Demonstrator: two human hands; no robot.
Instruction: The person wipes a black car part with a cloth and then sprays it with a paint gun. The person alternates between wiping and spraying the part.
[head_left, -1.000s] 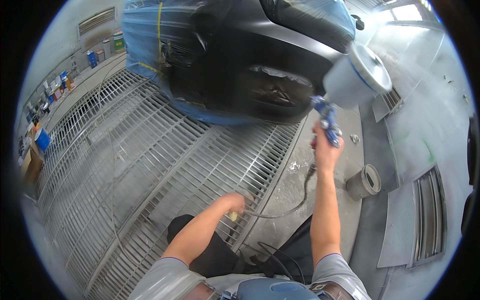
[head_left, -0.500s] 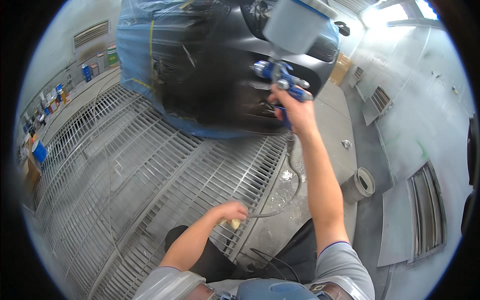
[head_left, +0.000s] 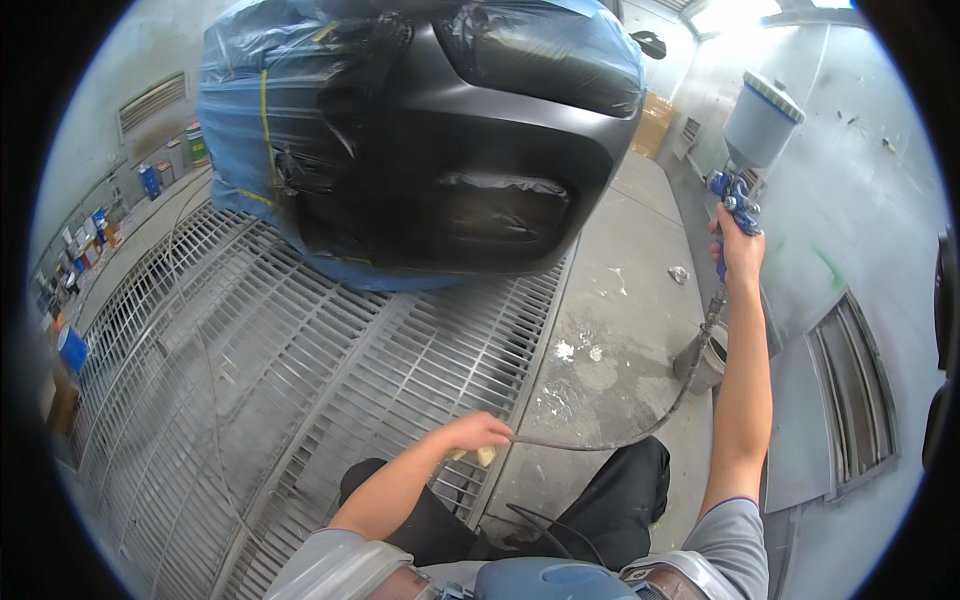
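Observation:
My right hand (head_left: 738,250) is raised at the right, closed round the handle of a blue and silver spray gun (head_left: 735,202) with a pale cup (head_left: 755,130) on top. A dark hose (head_left: 640,432) runs from the gun's base to my left hand (head_left: 480,432), low in the middle, which grips it along with something pale yellow (head_left: 485,456). Ahead is a dark car bumper (head_left: 490,140), its surroundings masked in crumpled blue plastic film (head_left: 240,130) with yellow tape. The gun is off to the bumper's right, apart from it.
Metal floor grating (head_left: 320,350) lies below, beside a stained concrete strip (head_left: 615,320). A bucket (head_left: 688,362) stands right, near a wall (head_left: 840,200) with a vent (head_left: 852,390). Cans (head_left: 150,182) line the left wall. A cardboard box (head_left: 652,125) is at the back.
The spray gun in my right hand has swung leftward across the bumper, then out to the right, clear of it. My left hand shifted slightly rightward with the hose. The car appears further left in view.

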